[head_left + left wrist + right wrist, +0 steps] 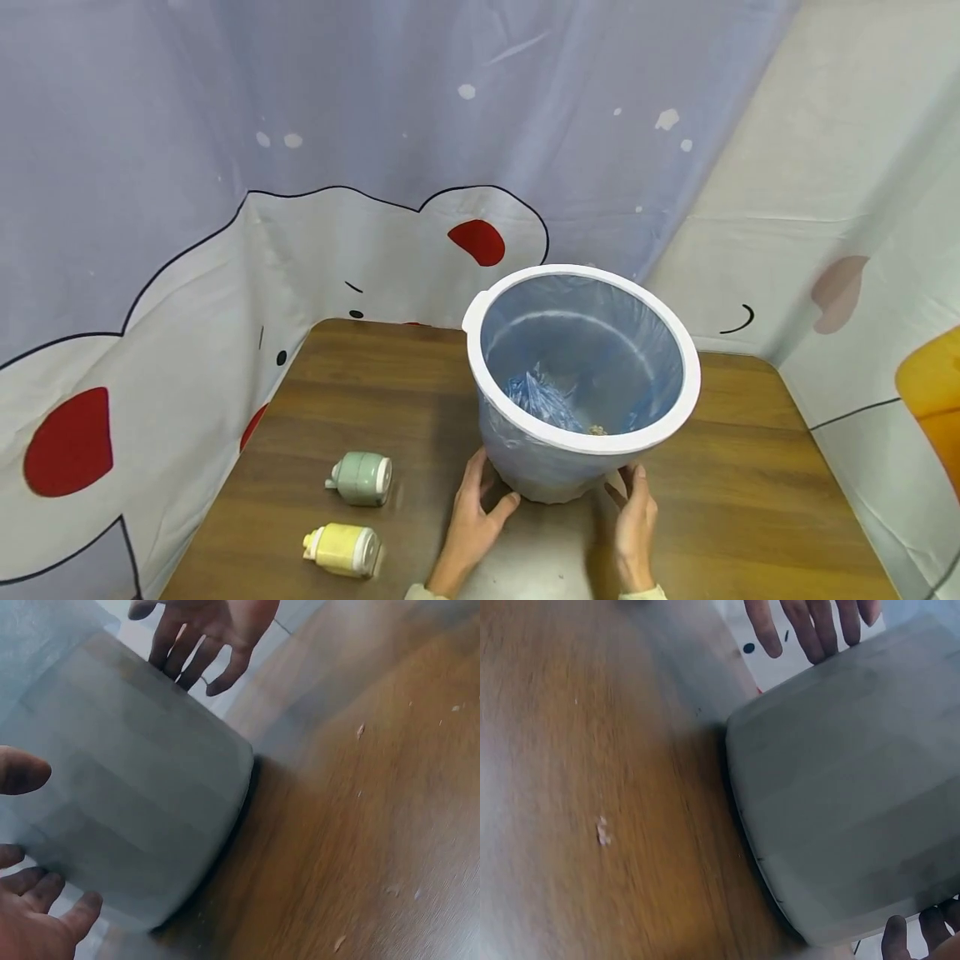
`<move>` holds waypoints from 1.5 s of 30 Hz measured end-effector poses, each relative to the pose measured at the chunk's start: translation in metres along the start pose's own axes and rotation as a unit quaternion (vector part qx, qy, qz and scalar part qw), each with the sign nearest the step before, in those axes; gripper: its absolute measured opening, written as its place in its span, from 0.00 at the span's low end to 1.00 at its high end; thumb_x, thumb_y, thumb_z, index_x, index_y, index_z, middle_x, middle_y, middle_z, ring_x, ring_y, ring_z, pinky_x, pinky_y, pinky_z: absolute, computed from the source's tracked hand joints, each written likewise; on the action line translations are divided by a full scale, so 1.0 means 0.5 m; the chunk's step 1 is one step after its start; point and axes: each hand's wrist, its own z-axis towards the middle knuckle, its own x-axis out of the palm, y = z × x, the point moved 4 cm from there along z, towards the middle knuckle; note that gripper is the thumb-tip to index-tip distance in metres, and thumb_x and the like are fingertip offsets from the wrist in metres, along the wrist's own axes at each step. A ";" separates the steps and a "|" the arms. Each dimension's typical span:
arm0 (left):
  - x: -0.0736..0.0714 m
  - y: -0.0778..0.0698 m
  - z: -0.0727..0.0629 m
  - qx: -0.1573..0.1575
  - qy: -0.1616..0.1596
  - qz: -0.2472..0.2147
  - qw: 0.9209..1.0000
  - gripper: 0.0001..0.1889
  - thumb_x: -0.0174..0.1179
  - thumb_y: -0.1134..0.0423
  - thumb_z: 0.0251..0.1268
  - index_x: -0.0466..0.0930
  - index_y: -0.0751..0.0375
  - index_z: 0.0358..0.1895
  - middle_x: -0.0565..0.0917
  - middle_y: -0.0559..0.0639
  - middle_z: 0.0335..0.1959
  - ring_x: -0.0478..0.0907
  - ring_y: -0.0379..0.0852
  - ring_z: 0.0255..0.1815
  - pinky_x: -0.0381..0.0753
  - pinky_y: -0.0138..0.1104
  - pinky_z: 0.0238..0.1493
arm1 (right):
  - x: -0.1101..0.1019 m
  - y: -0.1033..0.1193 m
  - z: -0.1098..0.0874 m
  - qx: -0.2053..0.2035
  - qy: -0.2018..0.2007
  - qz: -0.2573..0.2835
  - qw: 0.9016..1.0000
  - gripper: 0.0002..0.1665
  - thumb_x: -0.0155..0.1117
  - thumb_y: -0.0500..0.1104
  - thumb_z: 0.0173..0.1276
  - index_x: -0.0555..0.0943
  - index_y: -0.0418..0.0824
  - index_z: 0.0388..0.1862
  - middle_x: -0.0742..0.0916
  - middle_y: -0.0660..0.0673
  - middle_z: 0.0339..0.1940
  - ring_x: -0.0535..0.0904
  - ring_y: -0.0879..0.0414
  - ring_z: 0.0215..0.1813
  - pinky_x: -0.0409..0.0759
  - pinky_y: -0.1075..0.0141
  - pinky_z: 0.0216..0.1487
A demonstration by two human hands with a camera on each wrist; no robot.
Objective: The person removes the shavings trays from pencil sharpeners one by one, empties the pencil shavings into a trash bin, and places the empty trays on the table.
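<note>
A grey trash bin (pixel 555 479) with a white rim (pixel 581 442) stands on the wooden table, lined with a clear bluish bag. Inside it lie a crumpled blue plastic bag (pixel 542 402) and a small tan scrap (pixel 597 430). My left hand (pixel 472 512) is at the lower left side of the bin, its fingertips against the wall and the thumb spread in front. On the opposite side, my right hand (pixel 636 521) has its fingertips at the lower wall. In the wrist views the fingers of both hands look loosely extended along the bin's sides.
Left of the bin, a small green jug-shaped container (pixel 362 478) and a similar yellow one (pixel 343 549) lie on their sides. Small crumbs (pixel 603 830) dot the wooden table (pixel 750 500). A patterned cloth (pixel 375 108) hangs behind and along both sides.
</note>
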 end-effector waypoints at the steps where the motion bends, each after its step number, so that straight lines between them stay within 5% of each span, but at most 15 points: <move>1: 0.000 0.010 0.000 0.001 -0.003 0.003 1.000 0.38 0.62 0.76 0.48 0.58 0.69 0.66 0.64 0.61 0.65 0.59 0.56 0.66 0.68 0.52 0.56 | 0.000 -0.002 -0.001 0.002 0.004 -0.003 1.000 0.34 0.27 0.52 0.76 0.67 0.26 0.60 0.72 0.33 0.61 0.69 0.63 0.58 0.75 0.70 0.50; 8: -0.001 0.079 -0.001 0.022 -0.002 0.035 0.999 0.38 0.63 0.71 0.51 0.58 0.59 0.68 0.64 0.53 0.66 0.61 0.51 0.66 0.70 0.50 0.55 | 0.001 -0.007 -0.010 0.014 0.025 -0.008 1.000 0.35 0.26 0.55 0.76 0.65 0.29 0.63 0.69 0.35 0.65 0.64 0.50 0.65 0.73 0.70 0.51; 11: -0.004 0.087 -0.004 0.023 -0.002 0.031 0.999 0.38 0.63 0.68 0.51 0.58 0.57 0.68 0.63 0.52 0.66 0.60 0.50 0.66 0.70 0.50 0.55 | 0.004 -0.009 -0.012 0.009 0.033 -0.016 0.999 0.35 0.25 0.53 0.76 0.65 0.29 0.63 0.70 0.35 0.64 0.65 0.53 0.64 0.74 0.70 0.51; 17: -0.008 0.090 -0.007 0.017 -0.014 0.026 0.999 0.40 0.63 0.69 0.50 0.57 0.55 0.69 0.63 0.50 0.67 0.58 0.47 0.67 0.70 0.50 0.56 | 0.010 -0.007 -0.011 0.001 0.028 -0.009 1.000 0.34 0.26 0.53 0.76 0.67 0.28 0.61 0.72 0.39 0.61 0.69 0.65 0.58 0.75 0.69 0.50; 24: -0.006 0.083 -0.004 0.028 -0.001 0.042 0.999 0.41 0.64 0.68 0.50 0.55 0.57 0.70 0.62 0.53 0.68 0.59 0.51 0.67 0.69 0.50 0.56 | 0.008 -0.008 -0.010 -0.005 0.054 -0.006 0.999 0.33 0.26 0.52 0.76 0.61 0.28 0.66 0.67 0.33 0.66 0.66 0.66 0.61 0.74 0.69 0.52; 28: -0.018 0.071 -0.005 0.030 0.007 0.111 0.993 0.39 0.63 0.66 0.52 0.56 0.59 0.69 0.62 0.55 0.67 0.60 0.52 0.67 0.66 0.48 0.60 | -0.007 -0.007 -0.012 -0.006 0.051 -0.079 0.996 0.32 0.26 0.51 0.76 0.66 0.30 0.63 0.73 0.35 0.62 0.68 0.67 0.58 0.72 0.71 0.51; 30: -0.033 0.059 -0.006 0.034 0.007 0.179 0.983 0.36 0.63 0.64 0.53 0.59 0.59 0.67 0.65 0.54 0.66 0.63 0.51 0.65 0.67 0.47 0.59 | -0.017 -0.007 -0.017 0.001 0.044 -0.133 0.990 0.32 0.28 0.51 0.76 0.73 0.31 0.57 0.78 0.36 0.56 0.72 0.65 0.54 0.72 0.71 0.49; 33: -0.061 0.039 -0.007 0.055 0.002 0.282 0.958 0.30 0.62 0.62 0.54 0.67 0.59 0.62 0.70 0.53 0.61 0.70 0.51 0.60 0.72 0.45 0.54 | -0.026 -0.009 -0.029 0.026 0.043 -0.213 0.976 0.32 0.30 0.51 0.76 0.80 0.33 0.47 0.84 0.38 0.46 0.77 0.56 0.49 0.73 0.67 0.47; 37: -0.106 0.019 -0.011 0.086 -0.014 0.366 0.926 0.23 0.64 0.62 0.52 0.74 0.62 0.54 0.75 0.54 0.52 0.75 0.51 0.52 0.77 0.43 0.46 | -0.019 -0.018 -0.053 0.047 0.075 -0.261 0.961 0.29 0.37 0.52 0.75 0.81 0.34 0.46 0.84 0.36 0.45 0.78 0.45 0.51 0.73 0.58 0.52; 41: -0.159 0.009 -0.025 0.092 -0.047 0.420 0.901 0.20 0.68 0.63 0.46 0.78 0.65 0.46 0.78 0.56 0.46 0.77 0.53 0.47 0.71 0.47 0.48 | 0.011 -0.028 -0.076 0.026 0.120 -0.241 0.963 0.20 0.46 0.47 0.72 0.82 0.35 0.41 0.85 0.39 0.37 0.81 0.51 0.41 0.76 0.64 0.43; 45: -0.197 0.010 -0.043 0.057 -0.051 0.452 0.889 0.18 0.68 0.62 0.46 0.80 0.66 0.42 0.79 0.57 0.43 0.77 0.53 0.44 0.64 0.51 0.47 | 0.049 -0.039 -0.090 0.008 0.163 -0.181 0.970 0.13 0.53 0.42 0.69 0.82 0.35 0.34 0.86 0.42 0.30 0.82 0.56 0.34 0.77 0.70 0.38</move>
